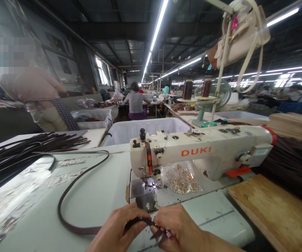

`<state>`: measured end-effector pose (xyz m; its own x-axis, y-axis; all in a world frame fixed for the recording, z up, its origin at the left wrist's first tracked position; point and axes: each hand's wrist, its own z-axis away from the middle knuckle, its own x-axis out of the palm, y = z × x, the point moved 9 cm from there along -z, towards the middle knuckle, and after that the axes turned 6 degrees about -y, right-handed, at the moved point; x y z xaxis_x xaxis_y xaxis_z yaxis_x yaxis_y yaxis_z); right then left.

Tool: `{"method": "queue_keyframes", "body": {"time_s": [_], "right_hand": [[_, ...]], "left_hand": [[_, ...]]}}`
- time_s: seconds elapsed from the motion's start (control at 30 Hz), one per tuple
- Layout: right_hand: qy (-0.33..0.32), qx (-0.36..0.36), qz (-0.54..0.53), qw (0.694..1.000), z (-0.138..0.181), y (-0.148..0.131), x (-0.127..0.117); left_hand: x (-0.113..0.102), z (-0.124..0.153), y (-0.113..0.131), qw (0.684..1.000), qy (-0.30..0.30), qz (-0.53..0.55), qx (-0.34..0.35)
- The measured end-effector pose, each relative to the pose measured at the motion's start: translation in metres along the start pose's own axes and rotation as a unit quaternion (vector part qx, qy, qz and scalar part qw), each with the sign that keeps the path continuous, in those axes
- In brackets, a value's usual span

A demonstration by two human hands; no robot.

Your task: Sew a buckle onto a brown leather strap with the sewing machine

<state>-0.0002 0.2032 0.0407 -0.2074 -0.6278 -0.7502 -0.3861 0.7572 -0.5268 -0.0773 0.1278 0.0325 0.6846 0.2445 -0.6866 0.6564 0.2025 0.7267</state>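
The left hand (116,229) pinches the near end of a dark strap (72,182) whose length loops leftward over the table (100,189), while the right hand (177,225), just beside, grips small snips (159,236) at that end.

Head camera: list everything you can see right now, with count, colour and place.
Sewing machine: one, cream with orange lettering, centre of table.
Strap: one, dark brown, looping across the table to both hands.
Strap pile: many, dark, far left.
Bag of metal fittings: one, clear bag with gold pieces, under machine arm.
Thread cones: two, dark brown, behind machine.
Handbag: one, beige, hanging top right.
Wooden board: one, tan, right.
Fan: one, green, behind machine.
People: two, background left and centre.
Left hand: pinching the strap end.
Right hand: holding small snips at the strap.
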Motion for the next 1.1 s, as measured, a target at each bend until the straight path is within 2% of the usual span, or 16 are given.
{"method": "queue_keyframes", "body": {"time_s": [0.17, 0.3, 0.37, 0.43, 0.53, 0.73, 0.83, 1.0, 1.1], "right_hand": [[0.021, 0.022, -0.086, 0.996, -0.008, 0.020, 0.006], [-0.005, 0.122, -0.127, 0.984, -0.019, 0.050, 0.020], [-0.038, 0.178, -0.098, 0.978, -0.024, 0.068, 0.028], [-0.050, 0.200, -0.032, 0.978, -0.029, 0.082, 0.027], [-0.031, 0.177, 0.049, 0.982, -0.037, 0.094, 0.016], [-0.079, 0.052, 0.048, 0.994, -0.044, 0.094, 0.020], [-0.092, 0.025, 0.074, 0.993, -0.045, 0.092, 0.024], [-0.109, 0.010, 0.115, 0.987, -0.045, 0.088, 0.029], [-0.116, 0.005, 0.118, 0.986, -0.046, 0.085, 0.030]], "left_hand": [[-0.001, -0.015, -0.019, 0.999, -0.018, 0.032, -0.007], [-0.008, -0.029, -0.042, 0.999, -0.022, -0.019, -0.042], [-0.012, -0.041, -0.052, 0.997, -0.034, -0.048, -0.039], [-0.015, -0.054, -0.059, 0.996, -0.048, -0.066, -0.027], [-0.021, -0.072, -0.070, 0.993, -0.057, -0.097, -0.018], [-0.019, -0.087, -0.066, 0.983, -0.097, -0.154, 0.017], [-0.022, -0.084, -0.060, 0.979, -0.067, -0.190, 0.022], [-0.027, -0.060, -0.058, 0.966, 0.057, -0.252, 0.031], [-0.017, -0.040, -0.049, 0.926, 0.116, -0.337, 0.124]]}}
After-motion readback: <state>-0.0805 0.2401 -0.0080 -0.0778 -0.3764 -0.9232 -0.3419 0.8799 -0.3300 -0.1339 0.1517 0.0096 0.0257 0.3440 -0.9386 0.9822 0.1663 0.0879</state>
